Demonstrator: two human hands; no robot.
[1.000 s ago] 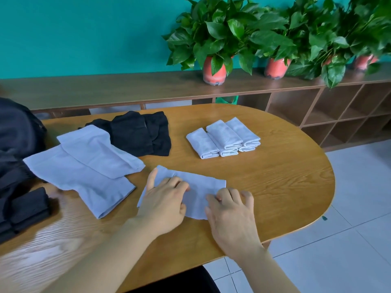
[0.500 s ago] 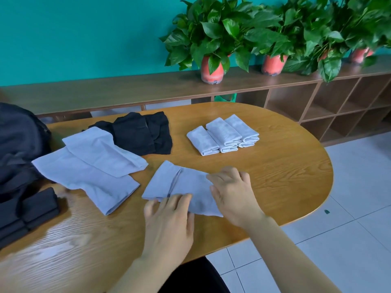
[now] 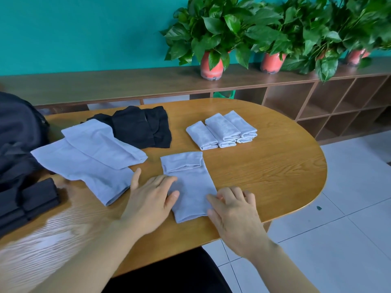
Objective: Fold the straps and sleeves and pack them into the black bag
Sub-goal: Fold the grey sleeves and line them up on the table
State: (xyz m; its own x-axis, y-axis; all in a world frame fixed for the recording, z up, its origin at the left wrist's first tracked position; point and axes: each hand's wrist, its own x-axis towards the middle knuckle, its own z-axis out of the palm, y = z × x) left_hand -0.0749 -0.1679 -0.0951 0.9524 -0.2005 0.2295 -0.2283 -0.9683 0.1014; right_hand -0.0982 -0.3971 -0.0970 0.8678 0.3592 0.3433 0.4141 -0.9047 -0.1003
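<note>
Folding the pale grey fabric sleeve point(image 3: 190, 187) was the step in hand. It lay flat on the oval wooden counter point(image 3: 275, 166) right before you, its far end turned back on itself at twelve o'clock. Your left hand point(image 3: 148, 199) rested on its nine o'clock edge with fingers straight, gripping nothing. Your right hand point(image 3: 232, 210) sat at its four o'clock edge with fingers curled; whether they pinched the cloth could not be told. Three folded grey sleeves point(image 3: 222, 130) lay bundled at one o'clock. Two unfolded grey sleeves point(image 3: 88, 157) lay at ten o'clock, with the black bag point(image 3: 19, 132) beyond them at nine o'clock. The next move, I judge, called for lifting the near hem over to the far fold and pressing it flat, edges square.
</note>
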